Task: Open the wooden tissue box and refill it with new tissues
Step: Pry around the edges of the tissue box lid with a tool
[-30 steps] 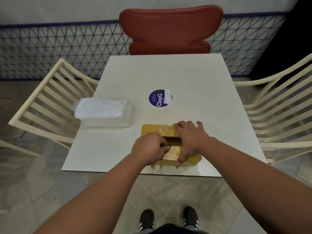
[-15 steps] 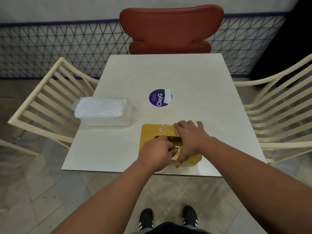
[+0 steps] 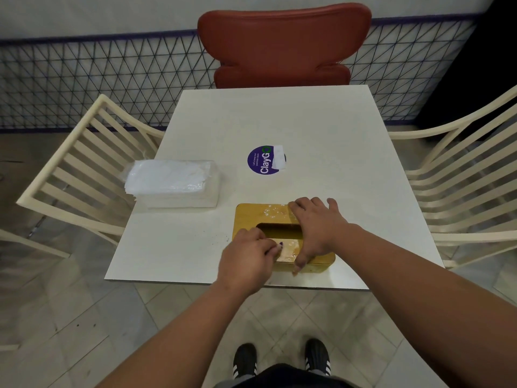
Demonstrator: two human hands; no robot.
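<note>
The wooden tissue box lies flat near the table's front edge, with its dark slot showing on top. My right hand spans the box's right half, fingers over the far edge and thumb down the near side. My left hand sits on the near left part of the lid with its fingers curled, fingertips on the wood just below the slot. A clear-wrapped pack of new white tissues lies to the left of the box, apart from it.
The white square table bears a round purple sticker at its middle. A red chair stands at the far side and cream slatted chairs at the left and right. A wire mesh fence runs behind.
My left hand has drawn back toward the near edge of the box, uncovering the slot. My right hand and the tissue pack have stayed put.
</note>
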